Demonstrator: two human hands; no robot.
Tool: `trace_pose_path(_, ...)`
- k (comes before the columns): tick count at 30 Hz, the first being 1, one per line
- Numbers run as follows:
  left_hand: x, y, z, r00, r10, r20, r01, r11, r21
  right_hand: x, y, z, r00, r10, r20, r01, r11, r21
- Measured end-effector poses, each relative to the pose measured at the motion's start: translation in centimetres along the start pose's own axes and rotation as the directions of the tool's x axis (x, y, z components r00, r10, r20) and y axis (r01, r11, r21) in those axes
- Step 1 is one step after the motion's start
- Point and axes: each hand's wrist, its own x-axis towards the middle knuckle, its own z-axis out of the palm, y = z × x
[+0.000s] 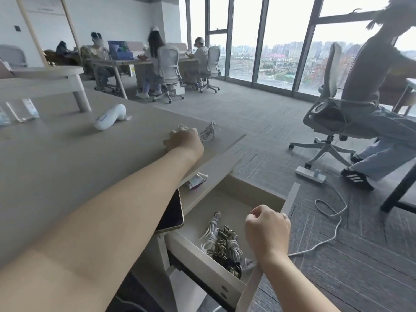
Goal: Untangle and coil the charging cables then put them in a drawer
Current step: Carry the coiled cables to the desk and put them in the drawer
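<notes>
Far left on the counter (67, 154) lie some clear packets (20, 111), with a white device (110, 117) to their right; I can't tell what either is.

My left hand (183, 140) reaches to the far right corner of the counter. Its fingers curl down over a pale coil (183, 126) and seem to grip it, though the back of the hand hides the fingertips and most of the coil. A second coil (208, 131) lies just beside it on the right, apart from the hand.

Nearer, a phone (173, 210) pokes out from under my forearm at the counter's edge, and a tube (195, 180) lies in the slot below the top. Both are partly covered.

The drawer (290, 199) stands pulled out. Inside it, several bundles (222, 239), white and dark, lie coiled and touching one another. I can't count them, because the drawer's side wall cuts off the near ones.

My right hand (267, 228) is curled at the top edge of the drawer front and looks to be holding it open. The fingers on the far side are out of sight.

I judge the task is mostly done. The coiling looks finished, some cables are already stowed, and the two coils on the counter are left to bring over before the drawer is closed.

A white floor cable (333, 212) on the right runs from a power strip (310, 174). I doubt it's part of the job.
</notes>
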Motion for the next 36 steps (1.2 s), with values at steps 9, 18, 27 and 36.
trace_pose_path(9,-4.8,2.3,0.0,0.96,0.244,-0.139,-0.272,0.932,-0.24,-0.1,0.6,-0.5,0.999,0.01,-0.047,-0.002,0.988,0.152)
trace_pose_path(18,-10.3,5.1,8.0,0.886,0.429,0.177,-0.328,0.848,-0.417,0.2,1.0,-0.5,0.973,0.161,-0.166,-0.061,0.869,0.49)
trace_pose_path(27,-11.1,2.4,11.5,0.642,0.497,0.584,-0.324,0.866,-0.38,0.3,1.1,-0.7,0.986,0.101,-0.133,-0.039,0.914,0.404)
trace_pose_path(36,-8.5,4.4,-0.3,0.852,0.519,-0.067,-0.476,0.716,-0.511,0.0,1.0,0.1,0.955,-0.03,-0.294,0.11,0.959,0.26)
